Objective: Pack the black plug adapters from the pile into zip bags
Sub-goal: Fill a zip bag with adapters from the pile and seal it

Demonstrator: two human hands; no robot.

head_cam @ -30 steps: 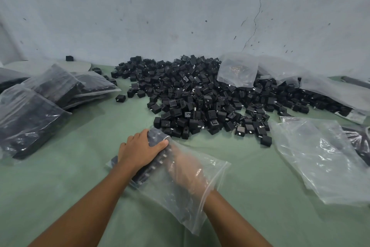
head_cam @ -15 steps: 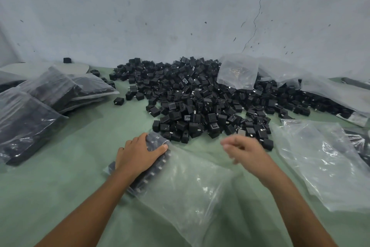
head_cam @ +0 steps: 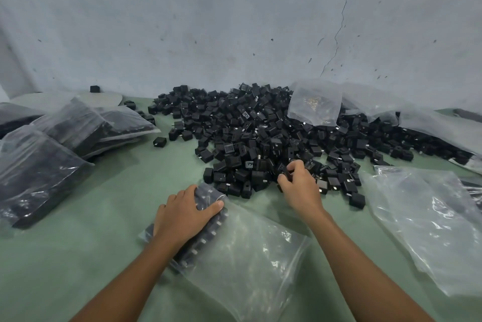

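The left hand [head_cam: 185, 213] lies palm-down on a clear zip bag [head_cam: 247, 256] on the green counter [head_cam: 78, 256], its fingers [head_cam: 182, 192] relaxed and pressing a row of adapters [head_cam: 208, 235] inside the bag's left edge. The right hand [head_cam: 300, 186] is at the near edge of the pile [head_cam: 260, 134], fingers curled and pinching a loose adapter [head_cam: 285, 173]. Filled bags [head_cam: 39, 165] lie at the left, empty bags [head_cam: 430, 217] at the right. Any markings on the adapters are too small to read.
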